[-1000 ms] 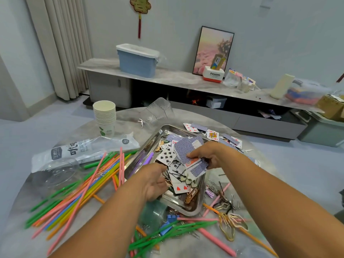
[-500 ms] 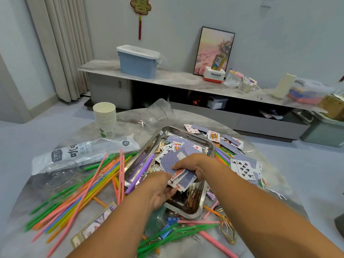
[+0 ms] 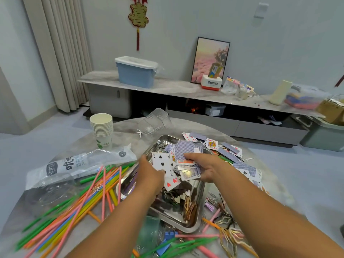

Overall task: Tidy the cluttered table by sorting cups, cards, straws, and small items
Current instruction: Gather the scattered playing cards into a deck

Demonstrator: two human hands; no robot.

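Over the tray (image 3: 193, 223), both hands hold a loose, splayed bunch of cards (image 3: 175, 163), left hand (image 3: 150, 173) and right hand (image 3: 206, 167) each keeping a narrow grip; thin, light and slippery, they seem best squeezed at opposite edges.

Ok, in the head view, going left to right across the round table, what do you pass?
straw wrapper bag → stack of paper cups → left hand → bunch of playing cards held over the metal tray → right hand → loose cards on the table's right side.
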